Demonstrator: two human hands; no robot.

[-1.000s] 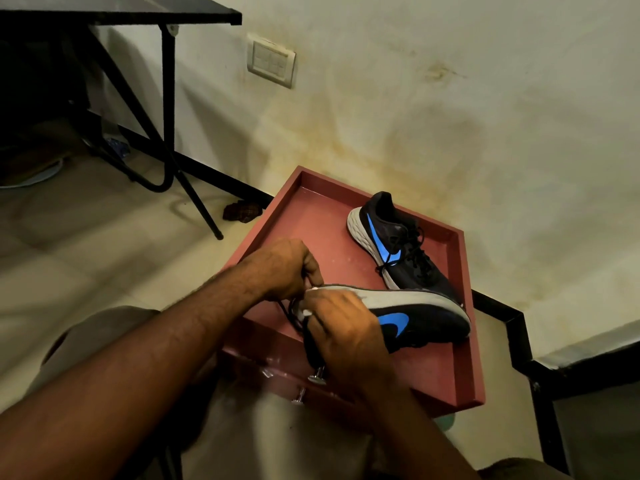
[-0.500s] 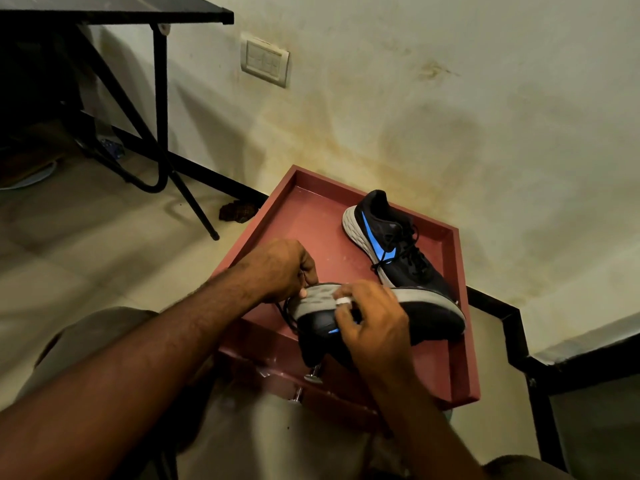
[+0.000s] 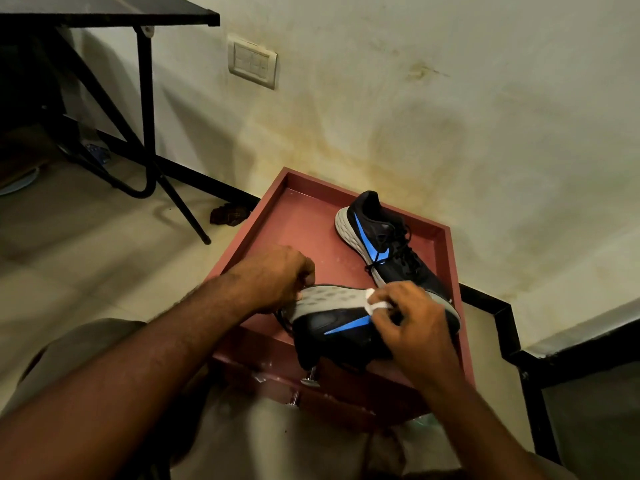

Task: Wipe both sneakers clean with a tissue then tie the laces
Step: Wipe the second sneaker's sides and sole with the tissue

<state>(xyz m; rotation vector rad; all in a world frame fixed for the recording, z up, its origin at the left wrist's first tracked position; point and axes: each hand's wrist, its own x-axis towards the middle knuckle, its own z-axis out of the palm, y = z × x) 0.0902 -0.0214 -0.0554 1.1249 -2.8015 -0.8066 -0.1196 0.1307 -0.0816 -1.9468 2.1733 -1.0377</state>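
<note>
A red tray (image 3: pixel 446 258) carries one black sneaker (image 3: pixel 384 244).

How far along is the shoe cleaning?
Midway at most. The left hand steadies the near sneaker, tipped on its side, while the right hand rubs a tissue along its sole edge. The far sneaker waits on the red tray, laces loose; tying remains.

Hands wipe a sneaker over a red tray

The left hand (image 3: pixel 277 278) grips the tipped near sneaker (image 3: pixel 332 320) at the tray's (image 3: pixel 304 216) front edge; the right hand (image 3: pixel 412 323) presses a tissue (image 3: pixel 374 304) to its sole. The second sneaker (image 3: pixel 381 240) sits at the back edge.
</note>
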